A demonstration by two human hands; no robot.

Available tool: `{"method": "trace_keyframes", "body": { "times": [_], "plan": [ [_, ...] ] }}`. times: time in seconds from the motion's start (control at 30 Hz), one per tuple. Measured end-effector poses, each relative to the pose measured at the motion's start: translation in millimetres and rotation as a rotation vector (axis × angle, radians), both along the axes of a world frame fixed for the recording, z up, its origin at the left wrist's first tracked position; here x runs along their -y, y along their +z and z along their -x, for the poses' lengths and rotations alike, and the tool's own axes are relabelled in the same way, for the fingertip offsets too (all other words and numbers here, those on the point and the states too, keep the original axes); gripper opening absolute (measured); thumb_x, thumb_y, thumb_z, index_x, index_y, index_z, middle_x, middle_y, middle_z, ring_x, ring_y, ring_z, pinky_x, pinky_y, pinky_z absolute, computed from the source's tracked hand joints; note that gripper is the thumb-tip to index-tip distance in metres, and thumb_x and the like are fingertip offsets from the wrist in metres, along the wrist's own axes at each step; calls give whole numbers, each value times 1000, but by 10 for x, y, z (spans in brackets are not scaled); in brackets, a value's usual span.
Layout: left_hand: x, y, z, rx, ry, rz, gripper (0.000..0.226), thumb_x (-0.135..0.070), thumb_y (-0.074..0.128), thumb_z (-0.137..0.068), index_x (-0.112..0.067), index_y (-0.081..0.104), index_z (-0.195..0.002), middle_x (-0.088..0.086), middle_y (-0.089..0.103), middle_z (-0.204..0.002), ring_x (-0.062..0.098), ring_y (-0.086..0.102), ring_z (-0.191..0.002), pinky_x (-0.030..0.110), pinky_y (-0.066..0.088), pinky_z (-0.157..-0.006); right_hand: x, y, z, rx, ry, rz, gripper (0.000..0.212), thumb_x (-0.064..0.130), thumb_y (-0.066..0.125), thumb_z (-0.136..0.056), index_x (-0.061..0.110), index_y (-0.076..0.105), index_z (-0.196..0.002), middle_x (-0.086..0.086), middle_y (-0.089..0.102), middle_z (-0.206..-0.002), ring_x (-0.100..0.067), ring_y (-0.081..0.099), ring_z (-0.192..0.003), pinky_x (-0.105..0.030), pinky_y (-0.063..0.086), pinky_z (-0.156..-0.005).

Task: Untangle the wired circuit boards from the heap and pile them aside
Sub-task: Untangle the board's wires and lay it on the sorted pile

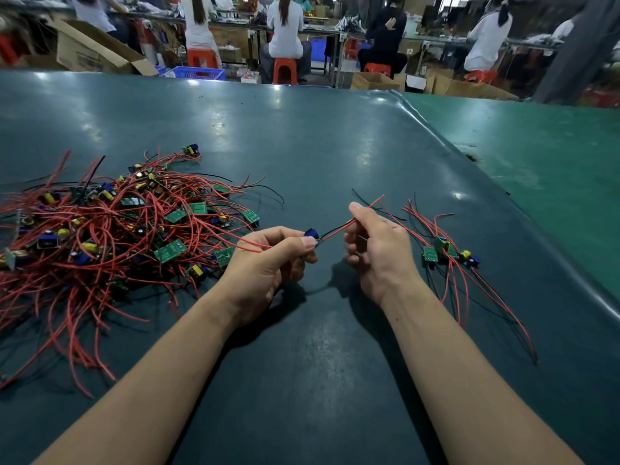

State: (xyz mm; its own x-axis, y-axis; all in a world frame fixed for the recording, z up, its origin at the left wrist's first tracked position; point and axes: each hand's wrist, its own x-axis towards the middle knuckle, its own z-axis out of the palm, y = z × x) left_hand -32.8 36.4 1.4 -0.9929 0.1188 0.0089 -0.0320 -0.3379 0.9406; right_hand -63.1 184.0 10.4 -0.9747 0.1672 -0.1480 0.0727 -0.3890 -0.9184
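Observation:
A big heap [110,229] of small green circuit boards with red and black wires lies tangled on the left of the dark green table [302,146]. My left hand [268,263] pinches one board [311,233] with a blue part, just right of the heap. Its red and black wires [339,229] run right into my right hand [375,250], which pinches them between thumb and fingers. A red wire trails from my left hand back into the heap. To the right lies a small pile [446,253] of sorted boards, their wires spread toward the near edge.
The table's raised edge [503,203] runs diagonally on the right, with a lighter green surface [536,146] beyond it. Behind the table, several people sit on orange stools [285,70] at benches, among cardboard boxes [90,48] and blue crates [198,73].

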Motion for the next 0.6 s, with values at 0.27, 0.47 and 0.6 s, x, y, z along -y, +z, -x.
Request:
{"method": "trace_keyframes", "body": {
  "times": [0.27, 0.47, 0.6],
  "plan": [
    [10, -19, 19, 7, 11, -13, 7, -16, 72, -64, -14, 67, -58, 6, 61, -60, 19, 44, -62, 17, 39, -49, -34, -29, 24, -18, -107, -28, 32, 26, 79, -82, 16, 64, -55, 5, 64, -59, -6, 40, -40, -16, 29, -35],
    [-2, -35, 35, -1, 69, -16, 10, -9, 70, -69, -10, 62, -63, 5, 61, -58, 20, 44, -63, 17, 39, -50, -22, -63, 24, -31, -75, -122, 36, 30, 77, -84, 15, 50, -65, 8, 53, -48, -5, 40, -37, -15, 30, -35],
    [-2, -41, 46, 14, 117, -19, 13, -2, 66, -80, -6, 62, -69, 7, 62, -61, 17, 42, -55, 19, 38, -51, -54, -44, 22, -60, -65, -111, 36, 27, 79, -82, 16, 50, -64, 6, 52, -49, -7, 41, -38, -16, 31, -36]
  ]
}}
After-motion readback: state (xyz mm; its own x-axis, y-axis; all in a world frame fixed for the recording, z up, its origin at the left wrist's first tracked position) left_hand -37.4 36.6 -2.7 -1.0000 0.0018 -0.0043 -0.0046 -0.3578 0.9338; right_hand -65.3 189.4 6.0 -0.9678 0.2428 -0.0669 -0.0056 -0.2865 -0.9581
